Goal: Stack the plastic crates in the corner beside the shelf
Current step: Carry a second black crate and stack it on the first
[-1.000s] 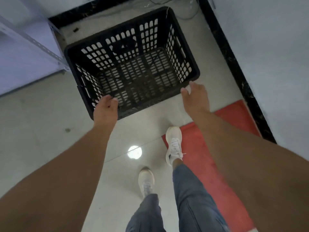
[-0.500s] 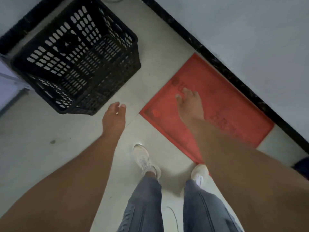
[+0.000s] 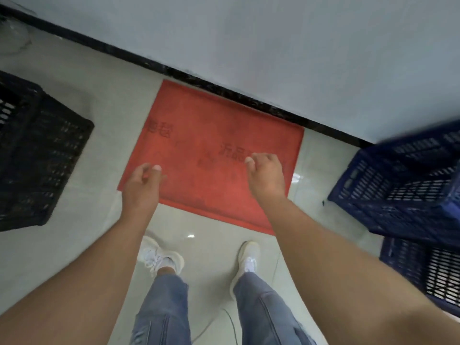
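A black slotted plastic crate point(image 3: 39, 155) stands on the floor at the left edge, partly cut off. At the right edge a dark blue crate point(image 3: 408, 185) sits on the floor, blurred, and a second blue crate point(image 3: 428, 272) lies nearer to me below it. My left hand point(image 3: 142, 188) and my right hand point(image 3: 266, 175) hover empty over the red mat, fingers loosely curled and apart. Neither hand touches a crate.
A red floor mat point(image 3: 211, 150) with dark characters lies against the wall's black skirting point(image 3: 224, 92). My two feet in white shoes point(image 3: 161, 257) stand on pale tiles just before the mat. A thin cable point(image 3: 229, 317) runs on the floor between my legs.
Both hands let go of the black crate, which now rests on the floor at the left. My view has swung right, bringing the blue crates into sight.
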`<state>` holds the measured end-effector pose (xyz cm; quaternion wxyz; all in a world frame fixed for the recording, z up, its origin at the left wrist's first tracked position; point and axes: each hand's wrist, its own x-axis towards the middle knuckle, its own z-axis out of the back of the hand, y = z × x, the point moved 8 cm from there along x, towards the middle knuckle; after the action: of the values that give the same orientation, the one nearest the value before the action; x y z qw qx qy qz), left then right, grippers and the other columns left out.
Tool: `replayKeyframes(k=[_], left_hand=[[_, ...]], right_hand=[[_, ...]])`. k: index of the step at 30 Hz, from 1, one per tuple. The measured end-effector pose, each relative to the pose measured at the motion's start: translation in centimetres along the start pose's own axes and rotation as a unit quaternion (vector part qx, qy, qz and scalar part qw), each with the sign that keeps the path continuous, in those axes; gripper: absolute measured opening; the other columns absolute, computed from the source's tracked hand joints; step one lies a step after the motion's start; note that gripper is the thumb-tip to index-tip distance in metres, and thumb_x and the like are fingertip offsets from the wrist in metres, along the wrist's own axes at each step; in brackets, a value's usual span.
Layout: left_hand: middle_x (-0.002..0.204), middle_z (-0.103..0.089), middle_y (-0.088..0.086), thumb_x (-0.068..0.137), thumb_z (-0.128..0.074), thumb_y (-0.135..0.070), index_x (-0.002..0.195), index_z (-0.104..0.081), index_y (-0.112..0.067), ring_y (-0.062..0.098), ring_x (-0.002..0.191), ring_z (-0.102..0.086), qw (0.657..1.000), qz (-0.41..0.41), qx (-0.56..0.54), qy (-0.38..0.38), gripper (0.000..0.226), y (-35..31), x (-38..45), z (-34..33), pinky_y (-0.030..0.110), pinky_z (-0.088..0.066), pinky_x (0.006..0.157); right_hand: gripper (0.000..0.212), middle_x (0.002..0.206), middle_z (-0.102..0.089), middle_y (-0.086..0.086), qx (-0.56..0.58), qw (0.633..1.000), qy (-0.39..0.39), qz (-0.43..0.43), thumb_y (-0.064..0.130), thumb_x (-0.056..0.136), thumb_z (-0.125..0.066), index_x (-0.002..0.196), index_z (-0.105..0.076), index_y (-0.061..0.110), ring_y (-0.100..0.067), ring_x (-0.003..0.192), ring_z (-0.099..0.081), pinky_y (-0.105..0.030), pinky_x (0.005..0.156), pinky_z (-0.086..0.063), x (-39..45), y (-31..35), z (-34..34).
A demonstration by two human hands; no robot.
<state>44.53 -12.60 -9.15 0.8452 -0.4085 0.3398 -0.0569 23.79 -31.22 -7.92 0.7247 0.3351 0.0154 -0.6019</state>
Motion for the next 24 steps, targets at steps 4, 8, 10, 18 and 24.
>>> replayKeyframes(k=[4, 8, 10, 18, 24], left_hand=[[0.100, -0.067, 0.009, 0.094, -0.049, -0.030, 0.129, -0.051, -0.010, 0.025, 0.108, -0.063, 0.999, -0.003, 0.006, 0.046, 0.040, -0.2, -1.8, -5.7, 0.041, -0.043, 0.103], [0.101, -0.066, 0.007, 0.095, -0.049, -0.028, 0.130, -0.050, -0.011, 0.024, 0.105, -0.062, 0.996, 0.005, -0.008, 0.085, 0.039, -1.1, -2.7, -9.9, 0.045, -0.044, 0.103], [0.100, -0.066, 0.006, 0.095, -0.049, -0.029, 0.130, -0.050, -0.012, 0.024, 0.103, -0.063, 0.995, 0.008, -0.015, 0.103, 0.039, -1.8, -2.2, -11.8, 0.045, -0.045, 0.102], [0.107, -0.062, 0.011, 0.097, -0.046, -0.024, 0.133, -0.047, -0.008, 0.023, 0.100, -0.060, 0.988, -0.003, -0.008, 0.153, 0.039, -4.9, -0.6, -18.0, 0.042, -0.045, 0.100], [0.107, -0.061, 0.011, 0.098, -0.045, -0.021, 0.134, -0.046, -0.007, 0.023, 0.101, -0.059, 0.982, -0.021, 0.024, 0.188, 0.039, -5.8, -5.4, -23.1, 0.037, -0.043, 0.096]], right_hand=[[0.037, 0.128, -0.054, -0.015, 0.015, 0.998, -0.036, -0.055, 0.030, 0.097, -0.041, 0.117, -0.064, 0.009, -0.032, 0.120, -0.049, -0.037, 0.099, -0.040, -0.4, -6.8, 6.2], [0.040, 0.135, -0.050, -0.010, 0.033, 0.988, -0.068, -0.133, 0.031, 0.098, -0.038, 0.127, -0.058, 0.012, -0.026, 0.123, -0.048, -0.042, 0.101, -0.040, -0.6, -11.6, 10.5], [0.040, 0.135, -0.050, -0.009, 0.043, 0.982, -0.088, -0.159, 0.030, 0.098, -0.037, 0.127, -0.058, 0.013, -0.025, 0.122, -0.048, -0.041, 0.100, -0.041, -0.4, -12.8, 12.0], [0.038, 0.127, -0.052, -0.011, 0.075, 0.963, -0.146, -0.213, 0.029, 0.099, -0.036, 0.123, -0.060, 0.013, -0.027, 0.115, -0.051, -0.040, 0.096, -0.042, 0.4, -16.4, 14.5], [0.037, 0.118, -0.057, -0.012, 0.104, 0.945, -0.164, -0.263, 0.031, 0.096, -0.035, 0.109, -0.063, 0.011, -0.025, 0.110, -0.049, -0.036, 0.086, -0.039, -2.6, -23.9, 15.8]])
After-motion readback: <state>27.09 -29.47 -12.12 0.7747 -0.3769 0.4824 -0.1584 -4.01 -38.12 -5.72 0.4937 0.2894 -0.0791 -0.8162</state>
